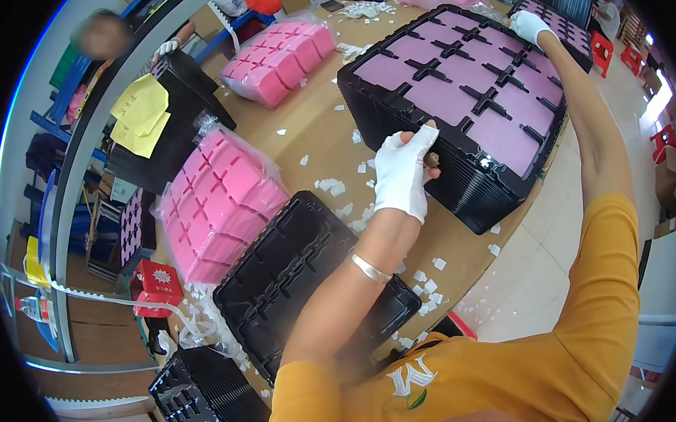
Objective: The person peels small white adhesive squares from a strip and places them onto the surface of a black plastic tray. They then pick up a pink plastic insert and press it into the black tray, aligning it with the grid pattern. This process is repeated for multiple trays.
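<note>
A tall stack of black plastic trays (pixel 470 169) stands on the table in front of me. Its top tray has lilac foam blocks (pixel 452 73) in its compartments, between black cross-shaped dividers. My left hand (pixel 404 173), in a white glove with bare fingertips, is closed at the near left edge of the stack, thumb on the rim. A small brownish thing shows by its fingers, too small to name. My right hand (pixel 530 27), also gloved, reaches to the far right corner of the same top tray, fingers bent over the rim and partly hidden.
An unfilled black tray (pixel 280 272) lies under my left forearm. Pink foam blocks in clear wrap (pixel 217 204) and a second pink pack (pixel 279 58) sit to the left. White scraps (pixel 430 288) litter the table. Another person (pixel 105 37) stands across, beside more black trays (pixel 178 105).
</note>
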A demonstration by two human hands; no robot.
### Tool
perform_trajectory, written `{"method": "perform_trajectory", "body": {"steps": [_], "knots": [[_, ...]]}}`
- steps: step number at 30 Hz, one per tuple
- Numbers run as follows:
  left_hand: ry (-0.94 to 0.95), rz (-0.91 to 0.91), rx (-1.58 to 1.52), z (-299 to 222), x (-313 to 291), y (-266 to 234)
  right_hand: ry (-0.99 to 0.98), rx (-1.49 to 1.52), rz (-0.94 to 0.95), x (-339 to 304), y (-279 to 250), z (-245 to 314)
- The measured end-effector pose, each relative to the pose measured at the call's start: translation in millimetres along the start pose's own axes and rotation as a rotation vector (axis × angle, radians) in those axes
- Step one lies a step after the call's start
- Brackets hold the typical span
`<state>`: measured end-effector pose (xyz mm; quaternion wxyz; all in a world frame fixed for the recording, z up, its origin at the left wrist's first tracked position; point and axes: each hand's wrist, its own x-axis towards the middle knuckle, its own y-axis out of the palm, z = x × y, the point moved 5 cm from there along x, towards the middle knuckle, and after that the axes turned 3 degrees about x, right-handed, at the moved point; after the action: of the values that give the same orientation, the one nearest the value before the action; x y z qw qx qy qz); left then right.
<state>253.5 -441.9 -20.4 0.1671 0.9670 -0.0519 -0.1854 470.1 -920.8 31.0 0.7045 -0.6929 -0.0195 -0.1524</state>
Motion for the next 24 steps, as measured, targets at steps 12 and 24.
{"method": "perform_trajectory", "body": {"steps": [12,24], "knots": [[1.193,0.049,1.910,-122.2,88.9,-31.9,-0.378,0.114,-0.174,-146.3,-65.0,41.7],[1.236,0.059,2.208,-124.9,46.7,-5.4,-0.217,-0.565,-0.228,-177.9,-59.1,46.2]]}}
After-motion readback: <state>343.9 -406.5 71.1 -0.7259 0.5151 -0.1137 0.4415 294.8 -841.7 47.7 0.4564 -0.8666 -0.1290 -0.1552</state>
